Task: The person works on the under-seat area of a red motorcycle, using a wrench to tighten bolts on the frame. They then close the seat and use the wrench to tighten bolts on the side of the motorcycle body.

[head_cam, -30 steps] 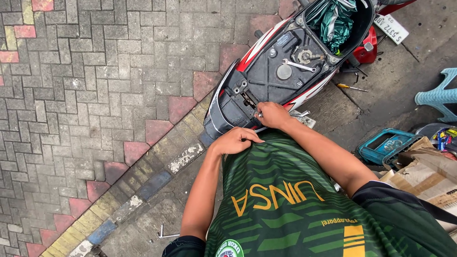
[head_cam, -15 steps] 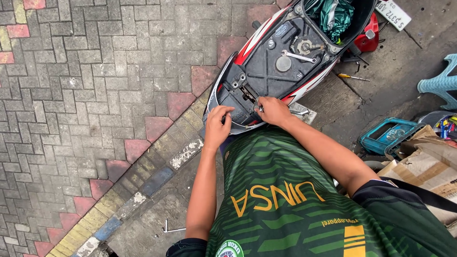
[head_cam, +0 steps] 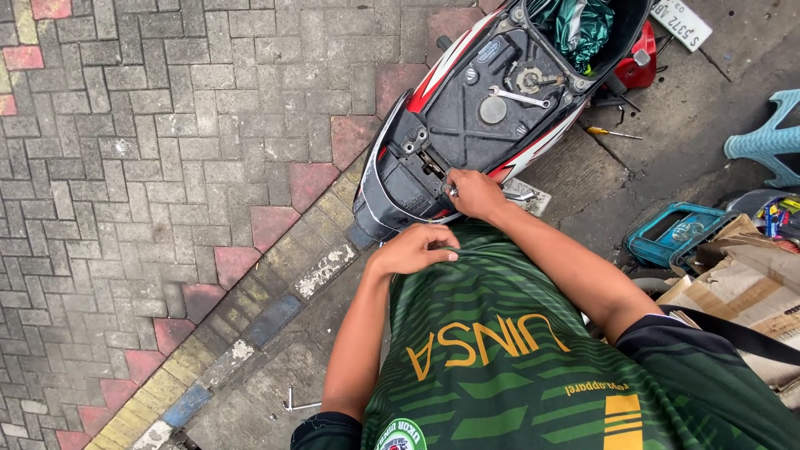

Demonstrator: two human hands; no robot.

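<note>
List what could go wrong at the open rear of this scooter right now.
The right hand pinches a small metal part at the scooter's rear edge; dropped, it could fall into the bodywork or onto the paving. The loose wrench lying on the black tray may slide off if the scooter is jolted. The left hand steadies nothing.

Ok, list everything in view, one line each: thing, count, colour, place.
scooter: one, black with red and white trim, seat off, top centre
spanner: one, silver, lying on the scooter's black deck
green cloth: one, in the scooter's front bay
screwdriver: one, yellow handle, on the ground right of the scooter
tool case: one, teal, right
cardboard box: one, brown, right edge
plastic chair: one, pale blue, right edge, partly seen
hex key: one, silver, on the ground, bottom
left hand: at the green shirt hem
right hand: on the scooter's rear, holding a small metal part
</note>
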